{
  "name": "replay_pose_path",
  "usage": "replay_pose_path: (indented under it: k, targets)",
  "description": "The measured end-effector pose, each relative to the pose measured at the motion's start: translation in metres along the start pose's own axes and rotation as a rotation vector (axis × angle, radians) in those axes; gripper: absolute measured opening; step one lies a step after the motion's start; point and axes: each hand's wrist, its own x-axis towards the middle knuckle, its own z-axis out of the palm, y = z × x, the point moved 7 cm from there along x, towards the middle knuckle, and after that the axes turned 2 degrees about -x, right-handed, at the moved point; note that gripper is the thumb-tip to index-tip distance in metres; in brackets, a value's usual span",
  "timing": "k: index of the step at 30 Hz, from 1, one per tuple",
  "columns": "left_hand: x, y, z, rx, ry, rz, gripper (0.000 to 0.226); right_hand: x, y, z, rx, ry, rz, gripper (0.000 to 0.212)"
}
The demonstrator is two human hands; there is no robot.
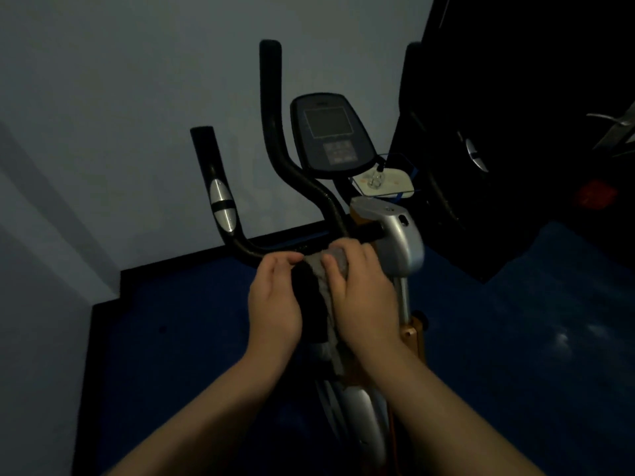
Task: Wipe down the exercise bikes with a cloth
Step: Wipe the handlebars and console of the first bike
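A dark blue floor (192, 338) carries an exercise bike (395, 242) standing near a pale wall (103, 97), with a black skirting strip (110, 290) edging the floor's far side.

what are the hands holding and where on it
Right hand grips the grey cloth at its upper end, on the handlebar. Left hand pinches its edge.

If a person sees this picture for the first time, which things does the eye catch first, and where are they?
First, the two hands at the centre: the right hand grips a grey cloth near the handlebar, and the left hand is beside it. Above them stands the bike's console with its dark screen.
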Motion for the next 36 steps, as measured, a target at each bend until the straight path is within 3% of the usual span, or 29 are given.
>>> replay_pose_path:
  k: [2,5,7,9,13,19,22,25,29,31,36]
  targets:
    - [-0.001,0.006,0.001,0.084,-0.038,0.049,0.026,-0.013,0.006,-0.003,0.099,-0.024,0.036,0.025]
    - [0.003,0.027,0.003,0.348,-0.133,0.279,0.02,-0.006,0.019,-0.016,0.224,-0.079,0.082,0.014]
    - [0.01,0.044,0.003,0.478,-0.111,0.38,0.015,0.016,0.025,-0.034,0.322,-0.019,0.108,0.011]
    - [0.017,0.056,0.009,0.599,-0.084,0.404,0.014,0.046,0.023,-0.045,0.318,0.065,0.044,0.01]
    - [0.024,0.053,0.023,0.915,-0.103,0.355,0.028,0.076,0.015,-0.003,0.192,-0.018,-0.124,0.014]
    - [0.022,0.05,0.018,0.912,-0.026,0.325,0.025,0.014,0.053,0.002,0.341,0.065,-0.142,0.008]
    - [0.024,0.05,0.019,0.908,-0.025,0.314,0.024,0.049,0.04,0.004,0.222,0.045,-0.238,0.012]
    - [0.025,0.048,0.018,0.866,-0.001,0.312,0.024,0.097,0.024,0.005,0.175,0.028,-0.177,0.013]
    - [0.026,0.046,0.015,0.829,0.02,0.317,0.023,0.057,0.04,0.006,0.282,0.029,-0.1,0.011]
    - [0.026,0.045,0.013,0.822,0.033,0.306,0.023,0.042,0.042,0.005,0.296,0.006,-0.154,0.016]
    - [0.026,0.045,0.014,0.83,0.024,0.292,0.022,0.103,0.014,0.013,0.089,0.018,-0.251,0.015]
